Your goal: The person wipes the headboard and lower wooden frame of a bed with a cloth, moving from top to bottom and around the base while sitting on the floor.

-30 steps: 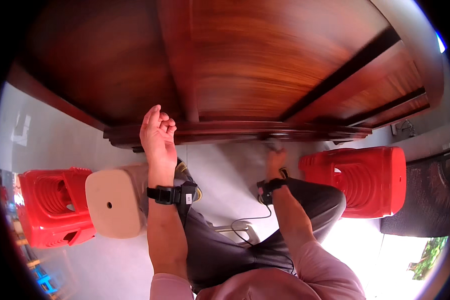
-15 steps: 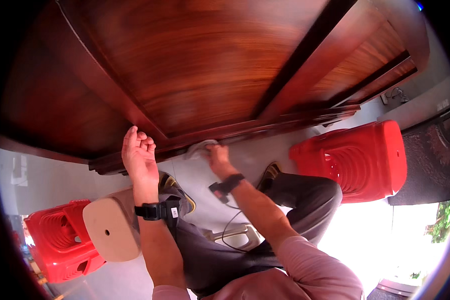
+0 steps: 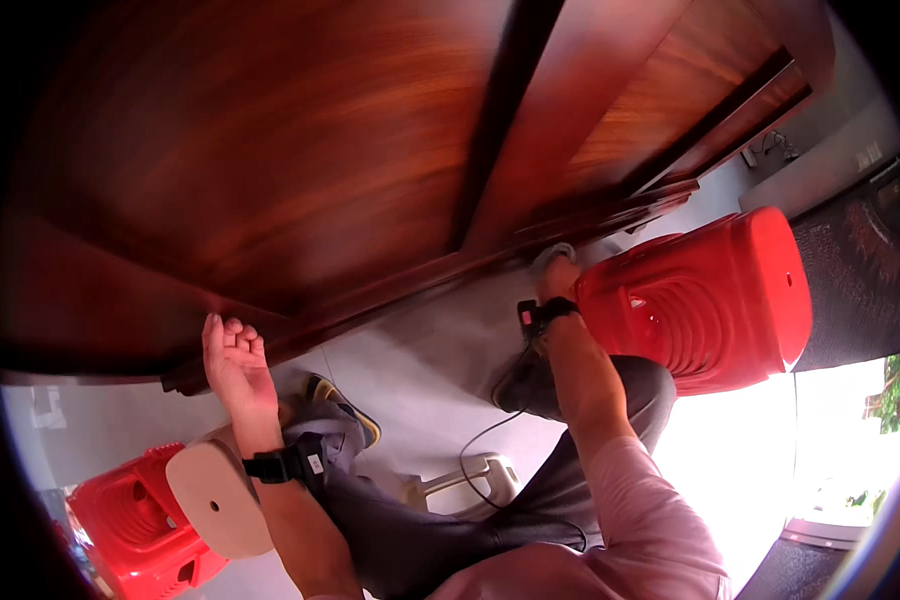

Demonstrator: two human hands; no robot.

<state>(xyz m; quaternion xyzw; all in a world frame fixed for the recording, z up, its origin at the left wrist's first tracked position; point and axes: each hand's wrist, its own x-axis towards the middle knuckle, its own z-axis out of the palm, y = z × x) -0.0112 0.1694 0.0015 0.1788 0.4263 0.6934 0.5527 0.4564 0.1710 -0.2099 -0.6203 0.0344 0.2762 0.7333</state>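
A large dark reddish-brown wooden panel piece [image 3: 370, 150] with framed sections fills the upper half, its moulded lower edge running just above the floor. My left hand [image 3: 238, 368] is palm up near that lower edge at the left. Its fingers are loosely bent and hold nothing; the fingertips are at the wood, though contact is hard to make out. Farther right, my right hand [image 3: 562, 278] presses a grey cloth [image 3: 550, 257] against the base moulding, close beside a red plastic stool [image 3: 695, 305]. Part of that hand's fingers is hidden by the cloth. Both wrists wear black straps with small devices.
At the lower left stand a beige stool [image 3: 220, 500] and another red plastic stool [image 3: 140, 525]. A light-coloured stool [image 3: 465, 485] is under me, between my legs. A thin cable [image 3: 467, 455] hangs from my right wrist. My shoes rest on the grey floor [image 3: 410, 370].
My right hand has swept the cloth rightward along the base moulding, up to the red stool. My left hand has shifted slightly left and lower in view, as the view itself moved.
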